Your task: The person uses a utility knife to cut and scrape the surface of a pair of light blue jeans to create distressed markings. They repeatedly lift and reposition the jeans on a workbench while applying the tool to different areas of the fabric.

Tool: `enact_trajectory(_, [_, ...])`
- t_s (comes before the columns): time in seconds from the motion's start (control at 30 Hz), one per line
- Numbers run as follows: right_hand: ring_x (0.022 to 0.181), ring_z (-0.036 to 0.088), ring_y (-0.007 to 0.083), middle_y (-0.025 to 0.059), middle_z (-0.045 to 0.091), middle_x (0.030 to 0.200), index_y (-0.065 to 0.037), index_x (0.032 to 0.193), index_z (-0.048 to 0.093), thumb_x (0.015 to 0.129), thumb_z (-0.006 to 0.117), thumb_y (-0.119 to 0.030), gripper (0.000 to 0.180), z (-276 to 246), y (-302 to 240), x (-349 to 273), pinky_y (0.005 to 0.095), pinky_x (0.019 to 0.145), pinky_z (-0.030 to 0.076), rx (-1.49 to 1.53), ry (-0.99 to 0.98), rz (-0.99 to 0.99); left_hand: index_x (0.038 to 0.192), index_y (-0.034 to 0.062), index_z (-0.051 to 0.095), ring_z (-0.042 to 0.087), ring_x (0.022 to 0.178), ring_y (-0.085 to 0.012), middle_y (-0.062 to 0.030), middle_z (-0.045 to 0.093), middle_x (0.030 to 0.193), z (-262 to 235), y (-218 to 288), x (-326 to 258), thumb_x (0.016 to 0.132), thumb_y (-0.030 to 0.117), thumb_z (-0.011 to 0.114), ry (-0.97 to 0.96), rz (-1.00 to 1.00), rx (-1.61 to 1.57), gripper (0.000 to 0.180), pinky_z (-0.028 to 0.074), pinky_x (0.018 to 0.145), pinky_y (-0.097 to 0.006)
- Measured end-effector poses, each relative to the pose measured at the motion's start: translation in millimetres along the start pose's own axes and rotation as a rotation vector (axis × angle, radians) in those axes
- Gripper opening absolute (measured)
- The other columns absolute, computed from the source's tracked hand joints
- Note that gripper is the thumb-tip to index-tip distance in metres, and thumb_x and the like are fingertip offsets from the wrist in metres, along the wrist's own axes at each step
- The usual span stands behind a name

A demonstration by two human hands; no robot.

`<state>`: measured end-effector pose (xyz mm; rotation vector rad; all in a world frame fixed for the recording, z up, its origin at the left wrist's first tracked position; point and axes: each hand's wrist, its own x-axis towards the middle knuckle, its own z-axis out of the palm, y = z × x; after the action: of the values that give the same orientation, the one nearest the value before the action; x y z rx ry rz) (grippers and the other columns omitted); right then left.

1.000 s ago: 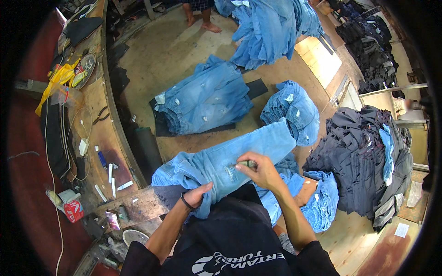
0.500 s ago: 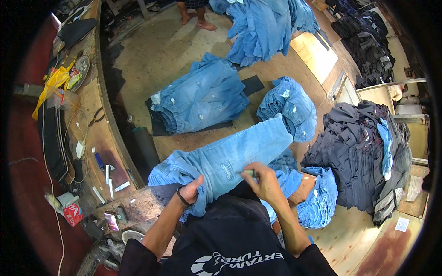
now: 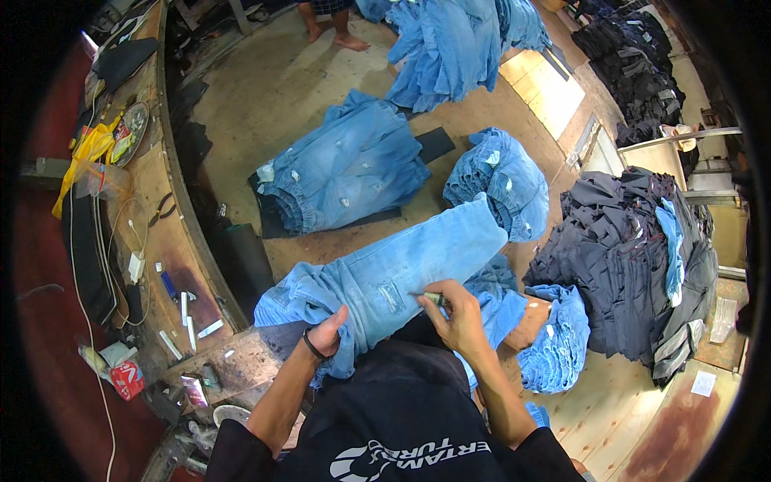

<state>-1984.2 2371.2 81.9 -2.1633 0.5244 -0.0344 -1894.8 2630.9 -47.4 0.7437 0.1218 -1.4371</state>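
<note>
Right grip: right hand (image 3: 458, 317) pinching a small greenish tool (image 3: 434, 299) between thumb and fingertips, its dark tip pointing left. Left grip: left hand (image 3: 325, 331) closed on a gathered edge of the blue jeans (image 3: 450, 245), thumb on top, fingers mostly hidden by cloth. Dark wristband (image 3: 312, 345) on that wrist.

Key relation: the frayed patch (image 3: 392, 297) in the denim lies just left of the tool's tip, between the two hands, right hand nearer. Whether the tip touches cloth, cannot tell. Jeans stretch across in front of the body; long axis slants from a bunched end at lower left, beside the left hand, to a flat, smooth end at upper right. Right hand at the near edge of the leg, well short of that far end.

Further out: folded denim stack (image 3: 345, 169) on the floor beyond the jeans; rounded denim bundle (image 3: 502, 181) just past the flat end; paler denim bundle (image 3: 554, 345) to the right of the right forearm. Large heap of dark garments (image 3: 610, 265) farther right.

Left side: wooden tabletop (image 3: 181, 253) with pliers-like tool (image 3: 163, 210), white sticks (image 3: 191, 332), yellow bag (image 3: 95, 153). Another person's bare feet (image 3: 351, 42) at the top.
</note>
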Motion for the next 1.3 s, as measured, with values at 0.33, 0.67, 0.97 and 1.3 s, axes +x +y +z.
enact_trajectory(0.33, [0.08, 0.068, 0.0353, 0.0178, 0.069, 0.091, -0.001, 0.104, 0.071, 0.094, 0.078, -0.013, 0.017, -0.7, 6.0, 3.0, 0.0405, 0.071, 0.053, 0.016, -0.136, 0.015, 0.165, 0.0051, 0.027, 0.045, 0.147, -0.0325, -0.0159, 0.043, 0.163, 0.2, -3.0, -1.2, 0.088, 0.078, 0.065, 0.02, 0.048, -0.014, 0.113, 0.037, 0.122, -0.05])
enact_trajectory(0.67, [0.079, 0.067, 0.0372, 0.0172, 0.069, 0.092, -0.001, 0.105, 0.071, 0.095, 0.076, -0.016, 0.018, -2.9, 7.5, 6.5, 0.041, 0.071, 0.053, -0.006, -0.017, -0.011, 0.164, 0.0045, 0.028, 0.047, 0.146, -0.0311, -0.0147, 0.045, 0.162, 3.4, -1.0, -2.2, 0.089, 0.077, 0.066, 0.011, 0.034, 0.006, 0.111, 0.039, 0.121, -0.049])
enact_trajectory(0.97, [0.078, 0.067, 0.0369, 0.0175, 0.068, 0.089, -0.002, 0.103, 0.071, 0.094, 0.076, -0.015, 0.016, -3.3, 6.2, 13.0, 0.0424, 0.07, 0.053, -0.023, -0.124, -0.1, 0.163, 0.0038, 0.029, 0.049, 0.144, -0.031, -0.0145, 0.047, 0.161, 5.1, 2.1, -3.2, 0.087, 0.077, 0.068, -0.013, 0.037, -0.02, 0.113, 0.04, 0.12, -0.049])
enact_trajectory(1.3, [0.073, 0.066, 0.0271, 0.014, 0.071, 0.091, -0.002, 0.103, 0.075, 0.093, 0.078, -0.015, 0.017, -2.7, 13.0, 20.3, 0.037, 0.066, 0.052, 0.031, -0.154, -0.073, 0.163, 0.0037, 0.03, 0.048, 0.145, -0.0315, -0.0151, 0.047, 0.161, 3.9, -0.2, -1.3, 0.088, 0.076, 0.068, 0.038, 0.049, -0.005, 0.111, 0.039, 0.121, -0.049])
